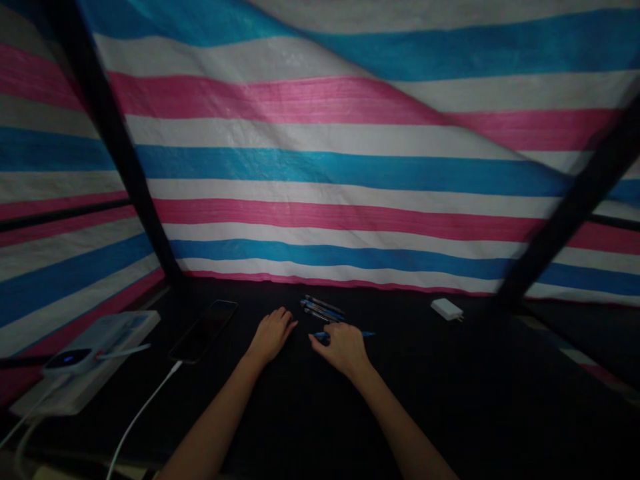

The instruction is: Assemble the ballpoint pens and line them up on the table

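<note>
On a black tabletop (pixel 300 400), my right hand (pixel 345 347) is closed over a blue pen (pixel 369 334), whose ends stick out on both sides of the fingers. The hand hides the pen's middle. Just beyond it lies a small group of several pens (pixel 323 309), side by side and slanting down to the right. My left hand (pixel 273 332) rests palm down on the table, left of the pens. Its fingers are slightly bent, the thumb points right, and it holds nothing visible.
A dark phone (pixel 204 331) with a white cable (pixel 145 405) lies left. Further left, a power bank (pixel 67 360) sits on a pale box (pixel 90 387). A white charger (pixel 447 309) lies right. Striped sheeting (pixel 325 220) hangs behind, between black posts (pixel 117 143).
</note>
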### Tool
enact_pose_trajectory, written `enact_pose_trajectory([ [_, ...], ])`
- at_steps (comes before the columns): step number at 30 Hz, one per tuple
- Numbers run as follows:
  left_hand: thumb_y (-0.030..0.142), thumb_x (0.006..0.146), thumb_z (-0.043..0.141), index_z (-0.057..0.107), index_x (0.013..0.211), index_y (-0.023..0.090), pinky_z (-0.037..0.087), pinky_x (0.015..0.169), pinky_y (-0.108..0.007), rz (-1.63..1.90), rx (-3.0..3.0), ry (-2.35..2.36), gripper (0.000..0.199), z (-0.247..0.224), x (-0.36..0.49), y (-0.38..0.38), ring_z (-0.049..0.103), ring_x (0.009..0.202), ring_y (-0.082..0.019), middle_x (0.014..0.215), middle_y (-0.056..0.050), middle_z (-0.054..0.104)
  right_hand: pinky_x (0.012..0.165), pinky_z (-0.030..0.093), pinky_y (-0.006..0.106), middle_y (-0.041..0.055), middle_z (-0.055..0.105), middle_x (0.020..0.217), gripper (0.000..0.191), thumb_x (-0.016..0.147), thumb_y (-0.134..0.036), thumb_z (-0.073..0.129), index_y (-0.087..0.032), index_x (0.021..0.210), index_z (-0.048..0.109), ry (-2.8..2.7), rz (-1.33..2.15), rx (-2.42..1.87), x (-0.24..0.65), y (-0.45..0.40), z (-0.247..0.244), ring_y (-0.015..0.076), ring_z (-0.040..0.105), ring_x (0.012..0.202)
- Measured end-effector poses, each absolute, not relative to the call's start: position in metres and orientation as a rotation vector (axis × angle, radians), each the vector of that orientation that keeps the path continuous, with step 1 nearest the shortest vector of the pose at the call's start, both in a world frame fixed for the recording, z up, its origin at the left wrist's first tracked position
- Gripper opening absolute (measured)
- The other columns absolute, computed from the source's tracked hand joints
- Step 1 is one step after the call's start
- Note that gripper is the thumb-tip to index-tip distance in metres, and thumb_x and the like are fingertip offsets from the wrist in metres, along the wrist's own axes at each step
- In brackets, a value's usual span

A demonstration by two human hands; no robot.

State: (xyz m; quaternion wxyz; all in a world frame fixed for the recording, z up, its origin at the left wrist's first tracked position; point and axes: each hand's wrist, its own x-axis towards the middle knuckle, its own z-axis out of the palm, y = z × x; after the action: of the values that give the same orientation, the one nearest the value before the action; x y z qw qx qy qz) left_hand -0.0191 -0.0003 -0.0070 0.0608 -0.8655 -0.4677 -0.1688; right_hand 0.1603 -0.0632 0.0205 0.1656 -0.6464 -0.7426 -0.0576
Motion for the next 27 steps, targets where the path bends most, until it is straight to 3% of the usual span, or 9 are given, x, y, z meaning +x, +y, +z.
enact_pose_trajectory([
  [17,0.032,0.091,0.033,0.049,0.088,0.018,0.040,0.072,-0.027,-0.502,-2.650,-1.420,0.021,-0.0033,-0.0185,-0.0009,0.051,0.081,-0.016,0.089,-0.004,0.050,0.059,0.037,0.025,0.0060,0.066,0.069,0.035,0.081,-0.041,0.040,-0.018,0.066,0.062,-2.114,-0.169,-1.871,0.1590,-0.0638,0.0193,0.0176,0.060,0.066],
  [23,0.032,0.091,0.032,0.049,0.088,0.017,0.040,0.073,-0.028,-0.501,-2.659,-1.423,0.022,-0.0043,-0.0182,-0.0002,0.051,0.082,-0.016,0.090,-0.004,0.050,0.059,0.038,0.026,0.0058,0.063,0.071,0.044,0.080,-0.058,0.035,-0.018,0.080,0.056,-2.187,-0.137,-1.807,0.1614,-0.0635,0.0189,0.0186,0.059,0.067],
  [25,0.032,0.091,0.032,0.049,0.089,0.018,0.040,0.073,-0.028,-0.493,-2.658,-1.432,0.023,-0.0044,-0.0181,-0.0004,0.051,0.082,-0.016,0.091,-0.004,0.050,0.064,0.039,0.028,0.0066,0.062,0.077,0.039,0.081,-0.054,0.039,-0.018,0.086,0.053,-2.230,-0.119,-1.769,0.1605,-0.0639,0.0166,0.0196,0.058,0.073],
  [27,0.032,0.091,0.032,0.049,0.089,0.018,0.040,0.072,-0.028,-0.497,-2.651,-1.439,0.023,-0.0044,-0.0181,-0.0008,0.051,0.082,-0.016,0.092,-0.004,0.050,0.072,0.040,0.030,0.0077,0.060,0.087,0.024,0.084,-0.037,0.042,-0.017,0.094,0.051,-2.270,-0.122,-1.693,0.1592,-0.0642,0.0124,0.0201,0.055,0.083],
])
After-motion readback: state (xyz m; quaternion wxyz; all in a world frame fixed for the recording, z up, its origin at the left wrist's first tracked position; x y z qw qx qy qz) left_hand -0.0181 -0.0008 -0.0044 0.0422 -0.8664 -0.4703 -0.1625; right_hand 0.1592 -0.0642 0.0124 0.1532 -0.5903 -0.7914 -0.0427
